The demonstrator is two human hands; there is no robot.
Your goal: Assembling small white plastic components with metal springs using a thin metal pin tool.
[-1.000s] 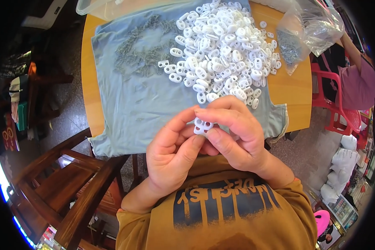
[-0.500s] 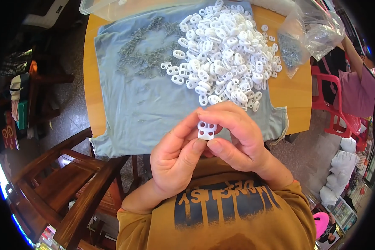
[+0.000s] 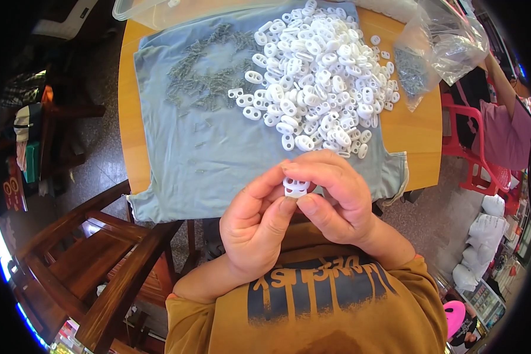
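Observation:
My left hand (image 3: 252, 227) and my right hand (image 3: 339, 203) meet in front of me, near the table's front edge. Between their fingertips they grip a white plastic cord lock (image 3: 295, 189) with holes through it. Thumbs press from its near side and index fingers from its far side; the fingers cover its ends. Beyond my hands lies a large heap of white oval two-hole pieces (image 3: 321, 76). Many small metal springs (image 3: 200, 74) are scattered to the left of that heap, on a grey-blue cloth (image 3: 171, 171).
The cloth covers most of a wooden table (image 3: 133, 135). A clear plastic tub (image 3: 159, 16) stands at the back left, and a clear bag of springs (image 3: 416, 68) lies at the right. A wooden chair (image 3: 115, 277) is at my left. Beyond a red chair (image 3: 454, 130), a person's purple clothing (image 3: 504, 133) shows.
Both hands have shifted slightly, the left one a little to the right. The cord lock's two parts now look closer together, with less of its holes showing. The heap and springs stay put.

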